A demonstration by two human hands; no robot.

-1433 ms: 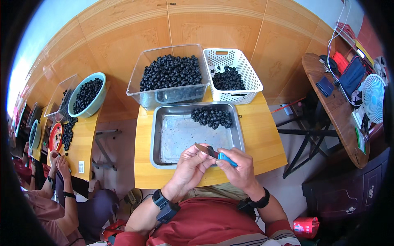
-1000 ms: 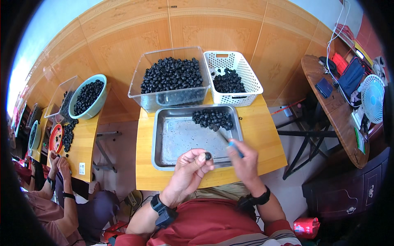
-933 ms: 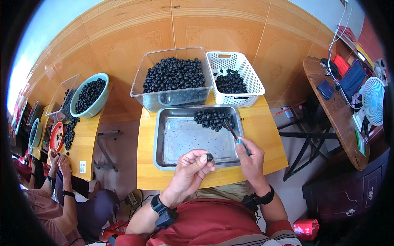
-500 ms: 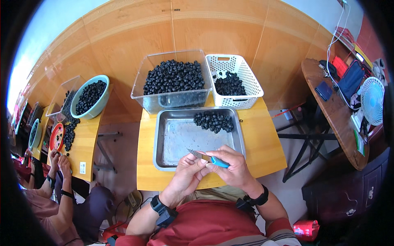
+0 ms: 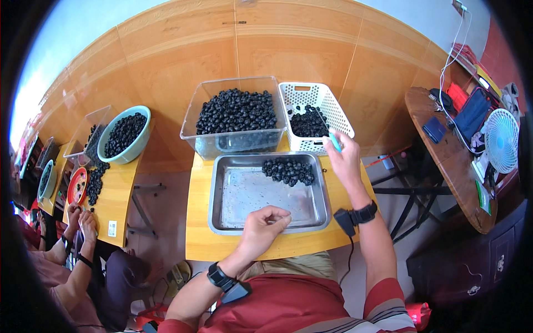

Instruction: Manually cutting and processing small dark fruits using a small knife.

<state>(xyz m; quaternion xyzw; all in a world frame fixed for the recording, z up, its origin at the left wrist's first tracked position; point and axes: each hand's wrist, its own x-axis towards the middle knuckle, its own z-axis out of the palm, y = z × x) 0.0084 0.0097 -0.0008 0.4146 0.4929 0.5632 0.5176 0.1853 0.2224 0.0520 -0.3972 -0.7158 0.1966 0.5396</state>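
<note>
A: We have our right hand (image 5: 341,161) stretched out toward one o'clock, over the near rim of the white perforated basket (image 5: 340,114). Its fingers are wrapped around a thin tool with a light-blue handle (image 5: 333,141), whose dark tip points into the basket.

B: And the dark round fruits (image 5: 308,121) lie in a small heap inside that basket, right where the tip ends. We cannot tell whether the tip touches one.

A: Our left hand (image 5: 265,225) sits at six o'clock on the near rim of the steel tray (image 5: 250,194), fingers curled loosely inward. Whether it pinches a fruit, we cannot tell; the fingers hide the palm.

B: In the tray, a cluster of the same fruits (image 5: 288,170) lies at its one o'clock corner, the rest of the bottom bare and wet-looking.

A: Beyond the tray at twelve o'clock stands the clear plastic tub (image 5: 222,145), heaped with fruits, touching the basket on its right.

B: Off at nine to ten o'clock, on the next yellow table (image 5: 116,194), we see a teal bowl (image 5: 139,145) full of them, and another person's hands (image 5: 80,216) at its near edge.

A: At three o'clock, well apart, a small white fan (image 5: 502,139) stands on a round wooden table (image 5: 444,166).
</note>
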